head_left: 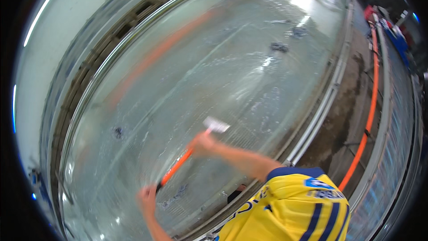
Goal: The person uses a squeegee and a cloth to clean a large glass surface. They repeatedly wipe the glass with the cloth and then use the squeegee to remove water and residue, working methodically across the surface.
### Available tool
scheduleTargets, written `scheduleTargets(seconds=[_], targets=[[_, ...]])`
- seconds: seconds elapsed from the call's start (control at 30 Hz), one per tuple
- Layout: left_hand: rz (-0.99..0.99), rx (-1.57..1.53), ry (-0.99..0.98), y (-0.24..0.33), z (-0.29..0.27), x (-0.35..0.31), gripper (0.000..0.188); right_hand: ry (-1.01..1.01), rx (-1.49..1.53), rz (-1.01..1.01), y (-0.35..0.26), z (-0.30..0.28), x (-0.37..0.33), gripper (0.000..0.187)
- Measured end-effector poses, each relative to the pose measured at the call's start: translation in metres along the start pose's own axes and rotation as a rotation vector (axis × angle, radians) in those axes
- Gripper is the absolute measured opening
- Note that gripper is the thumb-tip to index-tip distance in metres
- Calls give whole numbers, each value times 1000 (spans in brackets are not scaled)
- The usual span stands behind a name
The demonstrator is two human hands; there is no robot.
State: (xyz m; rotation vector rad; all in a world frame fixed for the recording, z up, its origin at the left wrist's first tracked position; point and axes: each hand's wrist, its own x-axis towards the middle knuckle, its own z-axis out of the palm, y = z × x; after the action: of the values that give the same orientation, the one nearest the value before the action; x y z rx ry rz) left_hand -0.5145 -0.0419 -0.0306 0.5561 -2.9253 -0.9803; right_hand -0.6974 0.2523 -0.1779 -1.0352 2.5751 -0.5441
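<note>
A tool with an orange handle (177, 168) slants across a broad, wet, pale green surface (196, 89). My left hand (147, 195) is closed round its dark lower end. Farther up, my right hand (204, 143) grips the same handle close to the head. The head (216, 124) is a flat, whitish piece, blurred, so I cannot tell whether it is a scraper or a brush. It is over the wet surface; contact with it is unclear. My right arm comes out of a yellow and navy sleeve (296, 183).
Metal rails (318, 114) edge the wet surface on the right, with a curved rail (96, 78) on the left. Dark clumps (279, 47) lie on it. Beyond the right rails runs an orange pipe or hose (373, 102). A blurred orange streak (165, 53) crosses the far left.
</note>
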Motion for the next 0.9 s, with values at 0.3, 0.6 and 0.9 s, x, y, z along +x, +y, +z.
scheduleTargets(seconds=[0.3, 0.6, 0.9], targets=[[-564, 497, 169, -10, -169, -274, 39, -69, 385, -492, -287, 131, -69, 13], [-185, 370, -123, 218, -24, -107, 29, 173, 369, -42, 2, 14, -176, 38], [382, 92, -198, 415, 258, -104, 33, 500, -22, 79, 368, -133, -318, 12]])
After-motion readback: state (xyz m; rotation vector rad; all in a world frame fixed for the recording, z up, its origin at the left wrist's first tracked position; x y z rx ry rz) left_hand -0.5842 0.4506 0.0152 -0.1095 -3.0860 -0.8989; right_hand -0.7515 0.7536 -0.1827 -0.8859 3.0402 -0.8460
